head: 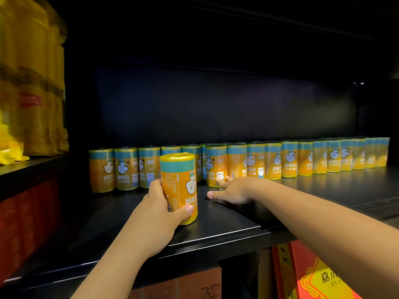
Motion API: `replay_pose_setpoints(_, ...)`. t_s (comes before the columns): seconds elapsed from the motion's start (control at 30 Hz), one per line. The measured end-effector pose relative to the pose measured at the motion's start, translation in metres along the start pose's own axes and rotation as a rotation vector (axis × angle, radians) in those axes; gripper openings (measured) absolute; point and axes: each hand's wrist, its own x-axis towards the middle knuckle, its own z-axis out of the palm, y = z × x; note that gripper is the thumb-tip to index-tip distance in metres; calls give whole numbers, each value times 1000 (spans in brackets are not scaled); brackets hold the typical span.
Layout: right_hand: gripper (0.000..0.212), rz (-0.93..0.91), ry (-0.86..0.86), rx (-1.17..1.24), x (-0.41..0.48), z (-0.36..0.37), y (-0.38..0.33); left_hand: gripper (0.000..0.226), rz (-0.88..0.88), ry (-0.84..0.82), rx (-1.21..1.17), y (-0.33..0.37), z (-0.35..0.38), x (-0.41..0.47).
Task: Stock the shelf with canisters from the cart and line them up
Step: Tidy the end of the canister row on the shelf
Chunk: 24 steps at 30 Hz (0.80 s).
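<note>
canister (181, 182) in left hand (159, 210); right hand (231, 192) touches row (289, 160).

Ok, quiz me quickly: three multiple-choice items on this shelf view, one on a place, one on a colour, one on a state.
1. Where is the orange cylindrical canister with the teal band that the left hand grips?
A) behind the row of matching canisters
B) in front of that row
C) on the lower shelf

2. What colour is the flat shelf board?
A) white
B) black
C) red

3. How is the right hand?
A) a closed fist
B) wrapped round a canister
C) fingers straight, reaching to the row

Answers: B, it is nearer the camera than the row; B, the board is plainly black; C, its fingers are stretched out and grip nothing.
</note>
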Motion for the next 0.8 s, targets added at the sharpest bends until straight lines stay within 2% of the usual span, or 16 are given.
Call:
replay_pose_setpoints(0.2, 88, -10, 2, 14, 4, 1, 5, 79, -14, -11, -4, 2, -1, -2)
replay_pose_setpoints(0.27, 85, -58, 18, 83, -7, 0, 16, 72, -29, -13, 6, 4, -2, -2)
replay_pose_setpoints(0.37, 81, -119, -74, 107, -30, -1, 37, 53, -51, -23, 38, 6, -2, -3)
replay_pose_setpoints(0.5, 74, -155, -89, 87, -55, 7, 69, 54, -77, 34, 43, 12, -3, -8)
replay_pose_setpoints(0.6, 76, -179, -47, 144, -66, 20, 89, 47, 15, 76, 127, 15, -9, -24)
replay_pose_setpoints(0.67, 77, -190, -9, 184, -67, 27, 95, 44, 68, -10, 256, 16, -13, -37)
replay_pose_setpoints(0.8, 80, -185, 31, 156, -64, 36, 98, 71, 32, -208, 483, 23, -15, -52)
